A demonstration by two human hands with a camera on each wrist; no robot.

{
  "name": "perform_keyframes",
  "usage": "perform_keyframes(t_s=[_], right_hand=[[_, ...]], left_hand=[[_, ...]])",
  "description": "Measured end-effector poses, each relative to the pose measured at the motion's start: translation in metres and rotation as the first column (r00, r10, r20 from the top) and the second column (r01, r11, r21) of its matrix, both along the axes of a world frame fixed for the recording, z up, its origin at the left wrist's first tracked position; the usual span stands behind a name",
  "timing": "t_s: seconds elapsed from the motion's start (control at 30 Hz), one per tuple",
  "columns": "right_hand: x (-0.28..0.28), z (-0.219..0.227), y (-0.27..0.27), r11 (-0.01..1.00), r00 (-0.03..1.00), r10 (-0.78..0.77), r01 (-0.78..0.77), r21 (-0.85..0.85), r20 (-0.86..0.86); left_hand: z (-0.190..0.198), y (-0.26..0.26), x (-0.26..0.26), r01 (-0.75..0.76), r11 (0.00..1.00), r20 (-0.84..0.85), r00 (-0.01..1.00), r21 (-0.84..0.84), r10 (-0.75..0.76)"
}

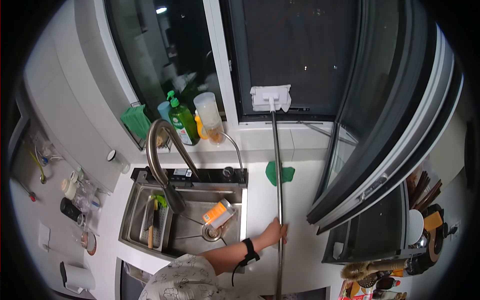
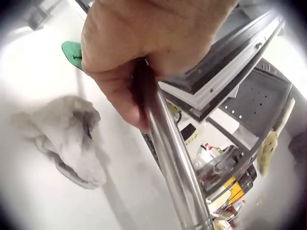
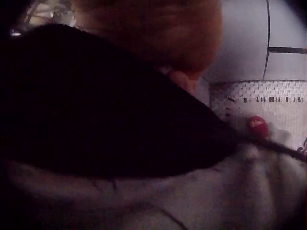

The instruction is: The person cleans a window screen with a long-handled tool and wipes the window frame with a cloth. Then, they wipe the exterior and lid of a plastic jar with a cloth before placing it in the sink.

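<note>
In the head view my left hand (image 1: 272, 233) grips a long metal pole (image 1: 278, 170) above the white counter. A flat white head (image 1: 270, 98) with a pale cloth round it tops the pole, low against the dark window panel (image 1: 300, 50). The left wrist view shows curled fingers of the left hand (image 2: 144, 48) round the shiny pole (image 2: 172, 158). My right hand is outside the head view; the dark right wrist view shows skin (image 3: 158, 33) at the top, and what it holds is hidden.
Left of the pole is a steel sink (image 1: 192, 240) with a tall faucet (image 1: 162, 165). Bottles (image 1: 182, 122) line the sill. An open window sash (image 1: 385, 175) juts in at the right. A green cloth (image 1: 280, 173) lies on the counter; a crumpled pale cloth (image 2: 72, 139) shows in the left wrist view.
</note>
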State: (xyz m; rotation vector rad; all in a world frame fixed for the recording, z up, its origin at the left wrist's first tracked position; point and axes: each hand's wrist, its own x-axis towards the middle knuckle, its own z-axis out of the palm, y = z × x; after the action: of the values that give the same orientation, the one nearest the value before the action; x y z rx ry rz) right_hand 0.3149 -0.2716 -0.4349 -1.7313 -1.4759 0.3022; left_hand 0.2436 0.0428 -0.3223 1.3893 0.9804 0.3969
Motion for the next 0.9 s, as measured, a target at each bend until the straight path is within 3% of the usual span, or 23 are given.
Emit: perform_keyframes(t_s=[0.13,0.23,0.4,0.47,0.6,0.63,0.67,0.7,0.73,0.77,0.8,0.87,0.9], right_hand=[[-0.003,0.004,0.043,0.996,0.999,0.005,-0.009,0.094,0.046],[-0.012,0.015,0.05,0.992,0.997,0.021,-0.031,0.126,0.075],[-0.027,0.032,0.054,0.981,0.991,0.038,-0.061,0.185,0.126],[-0.03,0.042,0.059,0.976,0.987,0.031,-0.064,0.21,0.157],[-0.015,0.03,0.085,0.966,0.96,-0.04,-0.034,0.256,0.276],[-0.01,0.026,0.092,0.997,1.0,-0.014,0.013,0.071,0.012],[-0.006,0.026,0.095,0.993,0.966,-0.038,0.007,-0.122,-0.255],[-0.006,0.047,0.103,0.992,0.968,-0.041,0.01,-0.122,-0.247],[-0.01,0.085,0.116,0.957,0.849,-0.162,0.012,-0.289,-0.503],[-0.014,0.106,0.122,0.898,0.653,-0.31,-0.037,-0.438,-0.691],[-0.014,0.108,0.121,0.901,0.655,-0.306,-0.036,-0.433,-0.691],[-0.017,0.109,0.113,0.862,0.624,-0.357,-0.065,-0.502,-0.695],[-0.02,0.086,0.102,0.859,0.619,-0.359,-0.075,-0.507,-0.699]], left_hand=[[0.024,0.004,-0.01,-0.011,0.997,0.013,1.0,0.08,0.01],[0.057,0.011,0.002,-0.019,0.995,0.171,0.985,0.098,0.002],[0.115,0.042,0.023,-0.003,0.933,0.323,0.939,0.359,-0.121],[0.139,0.041,0.03,-0.07,0.963,0.574,0.813,0.259,-0.095],[0.164,0.05,0.043,-0.088,0.948,0.654,0.743,0.306,-0.142],[0.166,0.052,0.047,-0.135,0.948,0.672,0.734,0.287,-0.099],[0.166,0.054,0.05,-0.184,0.946,0.688,0.723,0.266,-0.053],[0.161,0.06,0.052,-0.195,0.936,0.599,0.8,0.293,-0.021],[0.154,0.065,0.053,-0.197,0.935,0.604,0.797,0.294,-0.022],[0.145,0.068,0.055,-0.207,0.912,0.528,0.849,0.355,-0.013],[0.143,0.068,0.055,-0.212,0.884,0.448,0.894,0.418,0.003],[0.135,0.061,0.052,-0.231,0.89,0.461,0.887,0.393,0.026],[0.129,0.055,0.046,-0.24,0.894,0.439,0.897,0.377,0.055]])
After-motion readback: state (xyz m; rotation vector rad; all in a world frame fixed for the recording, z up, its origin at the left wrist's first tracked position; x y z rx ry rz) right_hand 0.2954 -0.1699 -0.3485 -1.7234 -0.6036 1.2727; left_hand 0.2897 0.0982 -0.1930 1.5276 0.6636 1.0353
